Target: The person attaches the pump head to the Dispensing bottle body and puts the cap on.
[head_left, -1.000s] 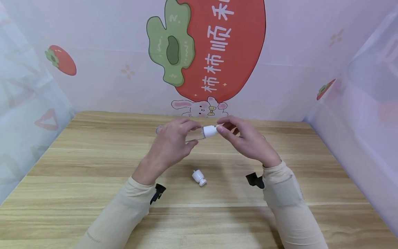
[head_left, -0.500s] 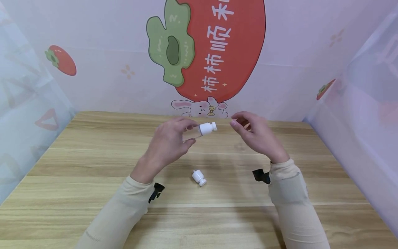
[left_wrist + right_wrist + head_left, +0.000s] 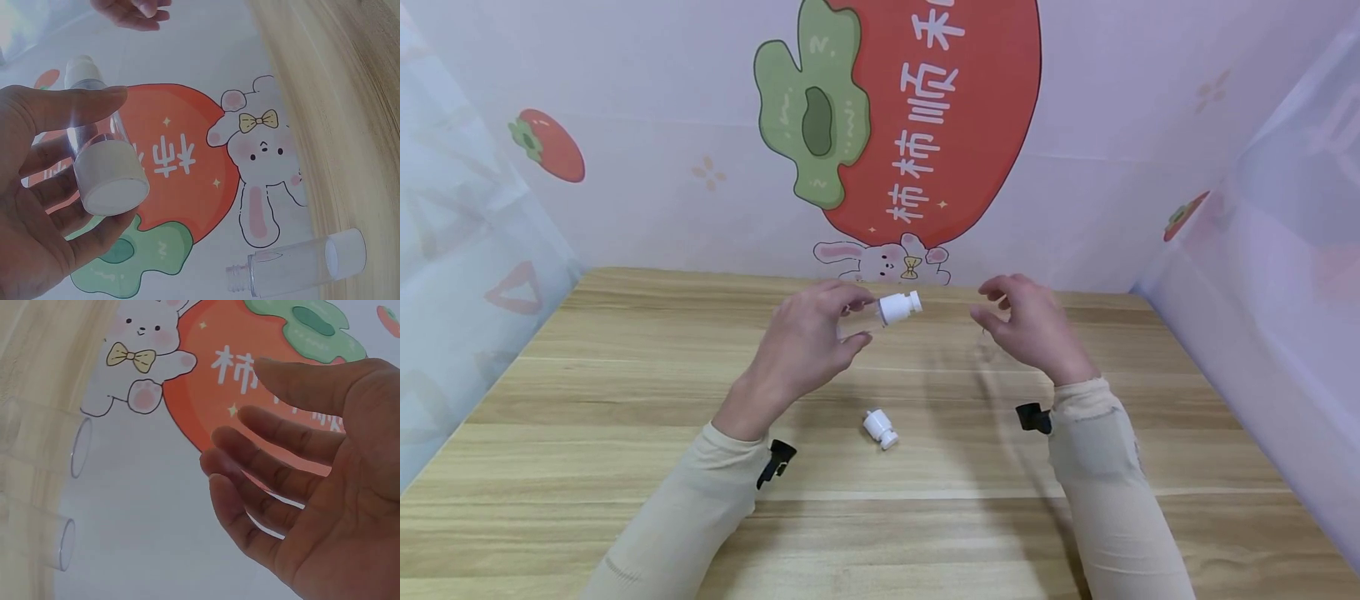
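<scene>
My left hand (image 3: 808, 342) grips a small clear pump bottle (image 3: 859, 322) above the table, its white pump top (image 3: 899, 307) facing right and slightly up. In the left wrist view, thumb and fingers wrap the clear body of this bottle, between the pump top and its white base (image 3: 114, 178). Apart from it on the right, my right hand (image 3: 1033, 329) is empty, with fingers loosely bent. A separate white pump head (image 3: 880, 428) lies on the table between the forearms. Another clear bottle (image 3: 290, 269) with a bare threaded neck shows in the left wrist view.
Two clear cylindrical caps, an upper cap (image 3: 53, 439) and a lower cap (image 3: 40, 534), stand on the wooden table (image 3: 647, 467) in the right wrist view. A printed cloth wall (image 3: 662, 208) rises behind the table's far edge.
My right hand has let go of the pump top and moved away to the right, its fingers spreading. The left hand with the bottle has shifted slightly left, and the pump end has risen a little.
</scene>
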`<control>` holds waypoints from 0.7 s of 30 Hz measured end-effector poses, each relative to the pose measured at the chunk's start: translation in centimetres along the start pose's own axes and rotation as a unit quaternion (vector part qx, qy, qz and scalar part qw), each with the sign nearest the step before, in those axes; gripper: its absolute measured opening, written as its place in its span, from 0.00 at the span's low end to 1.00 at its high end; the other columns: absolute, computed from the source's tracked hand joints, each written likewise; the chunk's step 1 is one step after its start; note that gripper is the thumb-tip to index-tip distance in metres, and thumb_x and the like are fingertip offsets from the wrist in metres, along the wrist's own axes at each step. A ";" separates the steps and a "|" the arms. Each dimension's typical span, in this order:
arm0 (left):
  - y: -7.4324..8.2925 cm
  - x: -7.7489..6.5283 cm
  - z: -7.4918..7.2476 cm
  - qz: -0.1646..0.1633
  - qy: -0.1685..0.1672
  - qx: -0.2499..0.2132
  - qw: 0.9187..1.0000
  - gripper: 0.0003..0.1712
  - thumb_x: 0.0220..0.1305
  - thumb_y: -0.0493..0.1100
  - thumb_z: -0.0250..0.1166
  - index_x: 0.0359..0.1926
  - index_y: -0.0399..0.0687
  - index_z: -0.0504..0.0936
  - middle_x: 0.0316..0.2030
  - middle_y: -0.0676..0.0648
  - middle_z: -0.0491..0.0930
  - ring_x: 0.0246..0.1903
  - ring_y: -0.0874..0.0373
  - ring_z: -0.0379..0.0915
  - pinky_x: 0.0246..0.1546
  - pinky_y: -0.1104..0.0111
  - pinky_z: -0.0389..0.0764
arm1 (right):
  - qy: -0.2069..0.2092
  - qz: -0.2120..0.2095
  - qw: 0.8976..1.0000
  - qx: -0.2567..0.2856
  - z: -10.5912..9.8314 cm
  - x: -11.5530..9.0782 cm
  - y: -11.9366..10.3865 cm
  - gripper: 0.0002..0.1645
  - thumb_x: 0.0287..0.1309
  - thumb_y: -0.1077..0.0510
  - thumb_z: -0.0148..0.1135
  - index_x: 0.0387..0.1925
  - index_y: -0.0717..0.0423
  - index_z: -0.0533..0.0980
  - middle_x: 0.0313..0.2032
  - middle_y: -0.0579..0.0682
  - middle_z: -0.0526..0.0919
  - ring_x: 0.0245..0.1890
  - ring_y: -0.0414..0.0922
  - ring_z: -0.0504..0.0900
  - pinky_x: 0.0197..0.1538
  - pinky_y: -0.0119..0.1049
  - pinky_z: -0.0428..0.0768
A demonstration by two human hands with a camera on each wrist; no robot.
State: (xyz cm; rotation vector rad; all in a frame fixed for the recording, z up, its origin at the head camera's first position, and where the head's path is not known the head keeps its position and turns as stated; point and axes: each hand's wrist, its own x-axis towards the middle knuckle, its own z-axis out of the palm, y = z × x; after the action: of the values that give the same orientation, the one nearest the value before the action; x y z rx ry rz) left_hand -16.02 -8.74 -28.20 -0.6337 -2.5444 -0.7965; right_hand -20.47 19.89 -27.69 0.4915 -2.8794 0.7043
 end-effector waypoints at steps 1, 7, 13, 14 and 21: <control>0.0 0.0 0.0 0.000 0.000 0.000 1.000 0.23 0.51 0.36 0.80 0.50 0.44 0.87 0.44 0.47 0.86 0.39 0.52 0.82 0.38 0.57 0.82 | -0.005 0.003 1.000 -0.007 0.1 0.0 0.2 0.21 0.65 0.57 0.67 0.55 0.65 0.78 0.51 0.62 0.81 0.50 0.59 0.80 0.53 0.55 0.78; 0.0 0.0 0.1 0.003 0.003 0.000 1.000 0.22 0.51 0.36 0.80 0.49 0.44 0.87 0.43 0.47 0.86 0.38 0.52 0.82 0.38 0.57 0.82 | -0.038 0.025 0.998 -0.037 0.8 0.4 1.0 0.23 0.64 0.57 0.68 0.57 0.63 0.78 0.54 0.62 0.80 0.53 0.60 0.79 0.54 0.57 0.77; -0.1 0.0 0.0 0.006 0.001 -0.004 1.000 0.23 0.50 0.35 0.80 0.49 0.43 0.87 0.43 0.46 0.86 0.38 0.52 0.83 0.38 0.56 0.82 | -0.053 0.040 0.997 -0.042 1.4 0.6 1.7 0.25 0.61 0.58 0.70 0.58 0.63 0.77 0.53 0.61 0.79 0.52 0.60 0.78 0.54 0.57 0.76; -0.1 0.0 0.0 0.007 0.000 -0.005 1.000 0.23 0.50 0.35 0.80 0.49 0.43 0.87 0.43 0.46 0.86 0.38 0.52 0.83 0.38 0.56 0.82 | -0.055 0.041 0.997 -0.042 1.5 0.6 1.8 0.26 0.61 0.58 0.71 0.58 0.63 0.77 0.53 0.61 0.79 0.52 0.60 0.78 0.54 0.57 0.76; 0.0 0.0 0.0 0.005 0.000 -0.006 1.000 0.23 0.50 0.36 0.80 0.49 0.43 0.87 0.41 0.47 0.86 0.38 0.52 0.83 0.38 0.56 0.82 | -0.070 0.044 0.995 -0.052 2.0 0.7 2.3 0.27 0.60 0.58 0.71 0.58 0.64 0.76 0.53 0.63 0.79 0.51 0.61 0.78 0.55 0.58 0.75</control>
State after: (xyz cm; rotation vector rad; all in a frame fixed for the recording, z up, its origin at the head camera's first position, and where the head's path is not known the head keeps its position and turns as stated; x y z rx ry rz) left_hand -16.09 -8.73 -28.22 -0.6484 -2.5357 -0.8102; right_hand -22.05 20.71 -30.26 0.4184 -3.0652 0.5488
